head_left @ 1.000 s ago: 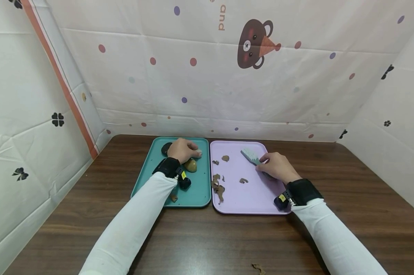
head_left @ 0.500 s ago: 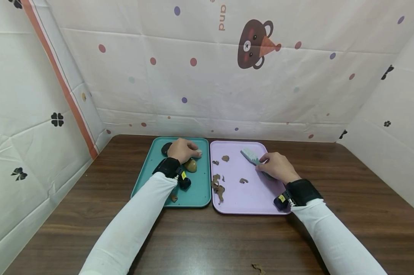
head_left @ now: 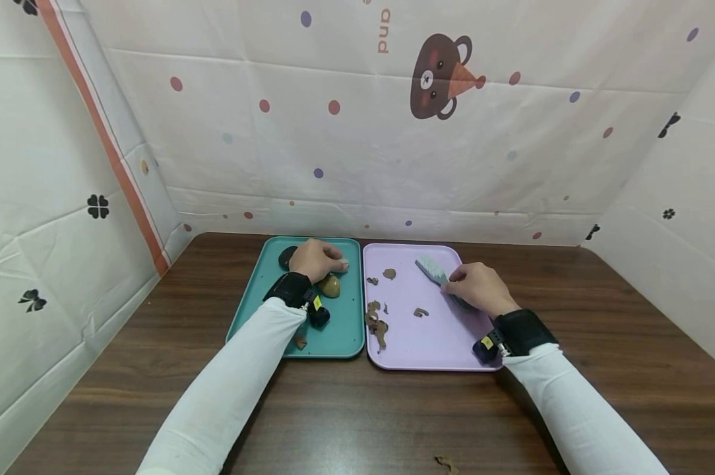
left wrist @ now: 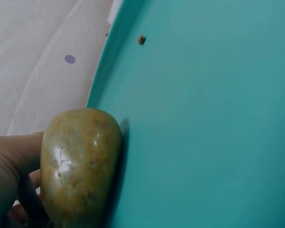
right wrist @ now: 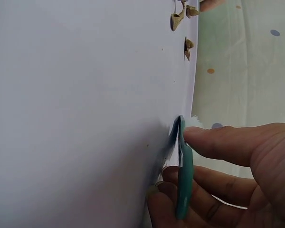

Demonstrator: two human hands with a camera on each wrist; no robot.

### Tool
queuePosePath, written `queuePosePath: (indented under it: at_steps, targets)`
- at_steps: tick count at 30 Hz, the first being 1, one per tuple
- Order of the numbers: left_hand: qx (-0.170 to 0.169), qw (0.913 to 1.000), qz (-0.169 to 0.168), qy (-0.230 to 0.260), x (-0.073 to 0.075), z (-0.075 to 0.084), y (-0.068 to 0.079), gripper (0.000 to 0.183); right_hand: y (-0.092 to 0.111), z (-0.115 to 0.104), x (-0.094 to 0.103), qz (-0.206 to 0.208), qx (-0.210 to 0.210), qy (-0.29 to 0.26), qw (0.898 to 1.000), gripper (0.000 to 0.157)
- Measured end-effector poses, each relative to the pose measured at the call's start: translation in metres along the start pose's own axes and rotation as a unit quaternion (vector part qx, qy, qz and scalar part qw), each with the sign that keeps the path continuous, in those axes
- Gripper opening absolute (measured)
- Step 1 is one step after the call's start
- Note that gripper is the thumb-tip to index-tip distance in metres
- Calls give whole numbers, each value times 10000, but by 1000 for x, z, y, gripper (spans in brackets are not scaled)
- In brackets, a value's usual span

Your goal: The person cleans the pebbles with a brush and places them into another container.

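My left hand (head_left: 316, 260) is at the far part of the teal tray (head_left: 343, 330), its fingers around a pale stone (head_left: 343, 265) that they mostly cover. Beside it lie a black stone (head_left: 286, 256) and a glossy olive-brown stone (head_left: 330, 286); the latter fills the lower left of the left wrist view, in front of the thumb. Over the lilac tray (head_left: 435, 343), my right hand (head_left: 479, 287) pinches a small brush (head_left: 431, 268) with pale bristles. Its teal handle (right wrist: 185, 183) runs between thumb and fingers in the right wrist view.
Brown curled scraps (head_left: 376, 323) lie along the lilac tray's left side, with smaller bits (head_left: 421, 312) about it. Another scrap (head_left: 300, 342) sits in the teal tray, and one (head_left: 446, 464) on the wooden table (head_left: 357, 415). A printed cloth (head_left: 357, 145) hangs behind.
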State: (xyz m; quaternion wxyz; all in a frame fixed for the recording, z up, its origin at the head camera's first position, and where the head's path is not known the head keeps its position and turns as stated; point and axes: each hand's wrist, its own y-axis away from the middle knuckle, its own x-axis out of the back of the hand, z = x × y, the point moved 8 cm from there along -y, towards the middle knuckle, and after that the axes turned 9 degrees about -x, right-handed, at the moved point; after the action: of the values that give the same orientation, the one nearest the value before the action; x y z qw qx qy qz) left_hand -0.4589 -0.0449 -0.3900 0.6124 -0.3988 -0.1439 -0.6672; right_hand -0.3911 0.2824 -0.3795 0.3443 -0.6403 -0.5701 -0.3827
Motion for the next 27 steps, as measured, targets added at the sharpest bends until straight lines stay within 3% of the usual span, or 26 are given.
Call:
queuePosePath:
  at_steps: [6,13,27]
  targets:
    - [-3,10000,-1,6,0,1,0,33,0,0,2,133,44,-2,9999,32]
    - [39,10000,8,80,1,0,-2,33,-1,4,0,-63,-216,-231,9995,34]
    - [17,10000,20,88,-1,-1,1,33,-1,5,-2,-196,-332,-220,9990,37]
